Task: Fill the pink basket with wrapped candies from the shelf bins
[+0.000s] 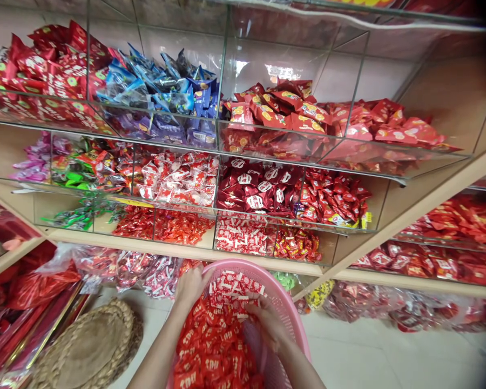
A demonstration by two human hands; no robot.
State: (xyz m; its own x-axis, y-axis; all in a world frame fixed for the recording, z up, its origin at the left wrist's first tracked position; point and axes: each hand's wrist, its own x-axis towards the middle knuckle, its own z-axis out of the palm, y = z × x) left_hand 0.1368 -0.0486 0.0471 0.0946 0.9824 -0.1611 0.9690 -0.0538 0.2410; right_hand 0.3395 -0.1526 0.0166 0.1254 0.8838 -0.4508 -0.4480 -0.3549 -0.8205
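Our left hand (pixel 191 287): fingers clamped on the far-left rim of the basket (pixel 285 308) (pink, perforated plastic, near centre). Our right hand (pixel 263 320): inside, curled against glossy red sweets (pixel 221 337); grip, we cannot tell.

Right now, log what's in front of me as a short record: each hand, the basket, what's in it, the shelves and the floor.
Left hand: at the rim of the pink basket
Right hand: inside the basket, fingers at the red-and-white packets; grip unclear
Basket contents: red-and-white packets toward the shelves, red packets nearer you
Shelves: wooden shelves with clear fronts, holding wrapped packets, mostly red; blue packets upper left
Floor: round woven mat or stool, left of the basket
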